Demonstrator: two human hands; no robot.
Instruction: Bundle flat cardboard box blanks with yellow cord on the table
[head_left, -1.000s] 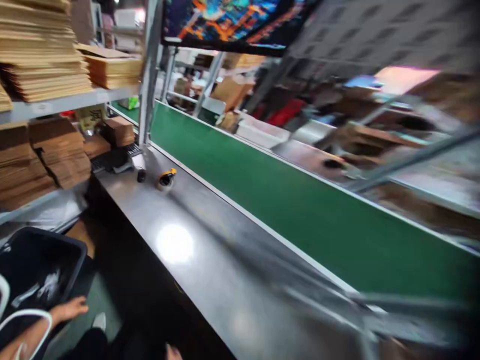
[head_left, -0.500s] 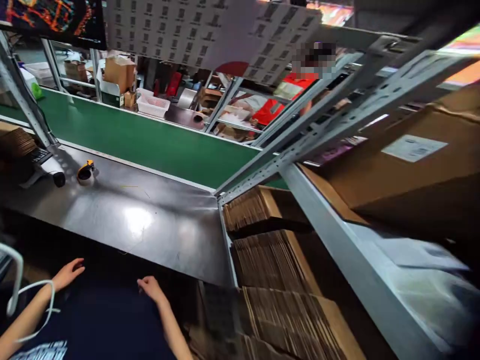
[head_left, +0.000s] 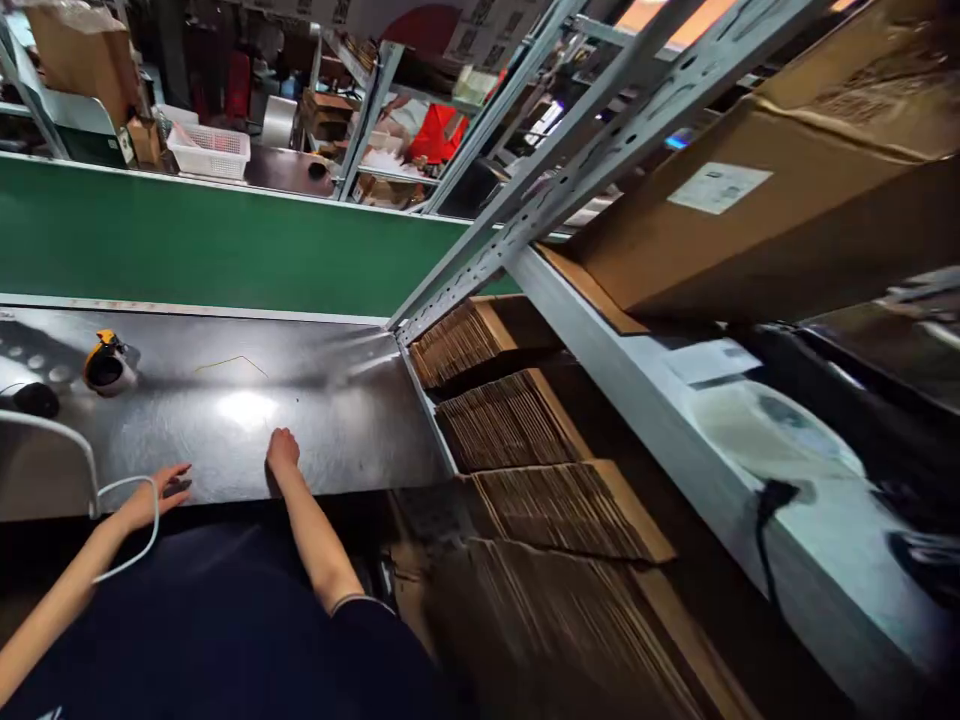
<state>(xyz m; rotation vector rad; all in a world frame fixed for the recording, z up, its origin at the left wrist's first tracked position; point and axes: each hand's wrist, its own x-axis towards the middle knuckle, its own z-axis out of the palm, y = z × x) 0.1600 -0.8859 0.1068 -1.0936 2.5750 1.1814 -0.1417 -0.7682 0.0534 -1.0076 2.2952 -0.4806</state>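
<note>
My left hand (head_left: 156,498) is at the front edge of the metal worktable (head_left: 360,430), its fingers apart and holding nothing. A white cable loop (head_left: 157,530) crosses the view in front of that wrist. Further right, my right hand (head_left: 283,452) is over the front part of the tabletop with its fingers curled in. Nothing shows in it; the underside of the fist is hidden. Beyond my hands, a tape dispenser (head_left: 105,368) with a yellow top stands to the left. A thin yellow strand (head_left: 240,358) lies bent on the metal.
Several stacks of flat cardboard (head_left: 510,425) stand right of the table. Above them run a metal shelf beam (head_left: 600,370) and a big cardboard box (head_left: 735,230). A green conveyor belt (head_left: 225,245) passes behind the table. A dark object (head_left: 34,400) sits at far left.
My view has turned right and down. My right hand has reached forward from beside my body to over the tabletop. My left hand has come to the table edge.
</note>
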